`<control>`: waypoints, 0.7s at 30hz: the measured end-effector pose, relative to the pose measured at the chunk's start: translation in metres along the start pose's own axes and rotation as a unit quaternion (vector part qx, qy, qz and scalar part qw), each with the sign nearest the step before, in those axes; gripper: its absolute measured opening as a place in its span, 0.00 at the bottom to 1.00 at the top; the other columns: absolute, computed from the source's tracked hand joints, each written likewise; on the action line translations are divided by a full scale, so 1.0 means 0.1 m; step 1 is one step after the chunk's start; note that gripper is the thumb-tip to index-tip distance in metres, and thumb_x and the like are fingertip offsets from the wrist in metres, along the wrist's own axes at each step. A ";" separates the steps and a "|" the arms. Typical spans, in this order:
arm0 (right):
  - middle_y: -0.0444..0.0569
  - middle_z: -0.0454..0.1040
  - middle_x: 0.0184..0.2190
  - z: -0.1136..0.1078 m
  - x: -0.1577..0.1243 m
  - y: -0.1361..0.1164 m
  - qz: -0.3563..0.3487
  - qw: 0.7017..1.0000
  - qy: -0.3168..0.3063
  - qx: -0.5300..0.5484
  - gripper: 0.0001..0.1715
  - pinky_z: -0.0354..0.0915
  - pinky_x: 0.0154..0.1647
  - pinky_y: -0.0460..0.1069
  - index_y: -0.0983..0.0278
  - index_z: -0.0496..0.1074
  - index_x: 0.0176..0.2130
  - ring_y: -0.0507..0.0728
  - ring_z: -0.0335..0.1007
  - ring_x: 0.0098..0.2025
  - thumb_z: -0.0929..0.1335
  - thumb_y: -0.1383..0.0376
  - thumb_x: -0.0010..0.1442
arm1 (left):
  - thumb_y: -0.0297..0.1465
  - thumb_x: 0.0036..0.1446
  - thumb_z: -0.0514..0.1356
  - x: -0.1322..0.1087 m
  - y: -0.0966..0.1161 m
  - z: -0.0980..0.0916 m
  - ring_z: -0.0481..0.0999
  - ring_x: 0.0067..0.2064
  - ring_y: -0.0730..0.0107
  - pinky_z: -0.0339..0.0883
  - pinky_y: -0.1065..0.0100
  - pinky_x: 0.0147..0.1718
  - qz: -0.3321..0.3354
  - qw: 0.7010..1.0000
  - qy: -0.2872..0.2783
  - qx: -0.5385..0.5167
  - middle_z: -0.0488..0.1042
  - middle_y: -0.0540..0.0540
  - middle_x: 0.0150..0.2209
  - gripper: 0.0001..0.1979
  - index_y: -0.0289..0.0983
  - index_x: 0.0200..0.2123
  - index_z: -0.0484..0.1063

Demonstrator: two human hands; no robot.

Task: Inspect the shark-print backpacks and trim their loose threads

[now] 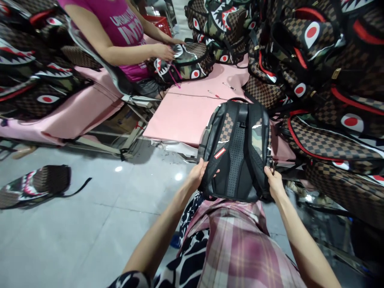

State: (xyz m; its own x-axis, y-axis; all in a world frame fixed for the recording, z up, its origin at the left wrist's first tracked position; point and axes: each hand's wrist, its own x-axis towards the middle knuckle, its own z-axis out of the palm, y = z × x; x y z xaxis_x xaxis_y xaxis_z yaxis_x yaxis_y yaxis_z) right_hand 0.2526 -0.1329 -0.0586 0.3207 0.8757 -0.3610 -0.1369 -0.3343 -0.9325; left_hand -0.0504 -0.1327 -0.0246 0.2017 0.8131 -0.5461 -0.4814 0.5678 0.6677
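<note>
A black backpack (237, 160) with padded shoulder straps lies with its back panel up, partly on the pink table edge and partly over my lap. The straps carry brown check and camouflage patches, and a small red label sits on the left one. My left hand (201, 173) grips the backpack's lower left side, its fingers partly tucked behind the strap. On the lower right side, my right hand (273, 178) pinches the edge, thumb on top. The bag's front face is hidden underneath.
Beyond the pink table (183, 114), a co-worker in a magenta shirt (120, 36) handles another patterned backpack (192, 60). Thin pen-like tools (214, 94) lie on the tabletop. Piled shark-face bags (339, 140) crowd the right. One bag (39, 186) lies on the grey floor at left.
</note>
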 end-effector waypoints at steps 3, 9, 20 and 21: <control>0.41 0.71 0.22 0.03 -0.05 -0.05 0.010 1.000 -0.008 0.010 0.24 0.61 0.32 0.47 0.66 0.71 0.27 0.51 0.64 0.27 0.73 0.49 0.38 | 0.42 0.63 0.42 0.00 -0.01 -0.02 0.78 0.36 0.64 0.72 0.68 0.33 -0.005 1.000 0.012 0.009 0.77 0.38 0.38 0.25 0.31 0.41 0.71; 0.40 0.68 0.20 0.04 -0.08 -0.11 0.017 1.000 -0.004 0.020 0.24 0.57 0.27 0.45 0.66 0.69 0.25 0.50 0.61 0.25 0.73 0.49 0.38 | 0.43 0.62 0.42 0.05 -0.01 -0.01 0.78 0.36 0.64 0.72 0.67 0.33 -0.025 0.999 0.038 0.028 0.77 0.39 0.38 0.24 0.31 0.41 0.70; 0.36 0.57 0.15 0.00 -0.10 -0.14 0.021 0.999 -0.013 0.031 0.21 0.37 0.17 0.44 0.65 0.67 0.22 0.45 0.43 0.17 0.72 0.51 0.39 | 0.46 0.58 0.46 0.00 -0.02 0.04 0.77 0.34 0.62 0.71 0.66 0.32 0.007 0.994 0.063 0.091 0.77 0.39 0.31 0.24 0.32 0.39 0.70; 0.36 0.58 0.15 -0.01 -0.10 -0.14 0.020 0.999 -0.015 0.033 0.21 0.37 0.17 0.44 0.65 0.68 0.23 0.45 0.43 0.17 0.72 0.52 0.39 | 0.46 0.57 0.48 -0.01 -0.03 0.05 0.77 0.34 0.62 0.71 0.65 0.32 0.017 0.992 0.067 0.105 0.77 0.39 0.31 0.24 0.32 0.40 0.70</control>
State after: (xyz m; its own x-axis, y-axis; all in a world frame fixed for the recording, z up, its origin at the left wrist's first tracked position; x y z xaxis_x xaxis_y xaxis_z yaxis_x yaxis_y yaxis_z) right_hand 0.2518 -0.1373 -0.0415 0.2862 0.8724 -0.3962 -0.2101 -0.3463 -0.9143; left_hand -0.0448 -0.1345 -0.0235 0.0664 0.8158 -0.5745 -0.2954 0.5661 0.7696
